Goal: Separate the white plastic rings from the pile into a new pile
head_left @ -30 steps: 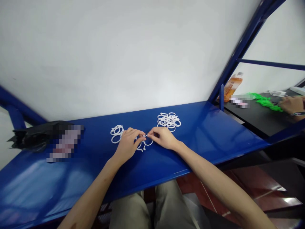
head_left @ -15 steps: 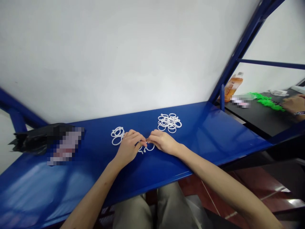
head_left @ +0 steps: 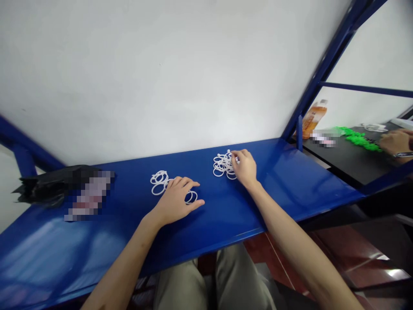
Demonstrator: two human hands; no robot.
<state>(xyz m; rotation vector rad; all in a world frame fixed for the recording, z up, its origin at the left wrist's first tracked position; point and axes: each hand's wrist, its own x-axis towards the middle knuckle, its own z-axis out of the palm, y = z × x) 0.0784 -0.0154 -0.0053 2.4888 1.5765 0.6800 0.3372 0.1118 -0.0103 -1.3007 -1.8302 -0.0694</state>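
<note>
My left hand (head_left: pixel 177 197) lies on the blue table (head_left: pixel 284 181) with fingers spread over joined white rings (head_left: pixel 191 197). A small pile of white rings (head_left: pixel 158 181) sits just left of it. My right hand (head_left: pixel 244 166) reaches to the pile of loose white rings (head_left: pixel 222 165) at the back. Its fingertips are curled onto the pile's right edge, touching a ring there. Whether a ring is gripped is hidden.
A black bag (head_left: pixel 48 186) lies at the table's left end. A blue post (head_left: pixel 300 126) and slanted frame bound the right end. Beyond it, on a black table, stand an orange bottle (head_left: pixel 312 117) and green parts (head_left: pixel 358 138), with another person's hand (head_left: pixel 395 142).
My hands were pinching rings together in the middle. My right hand has let go and moved back-right to the loose pile. My left hand has flattened onto the joined rings.
</note>
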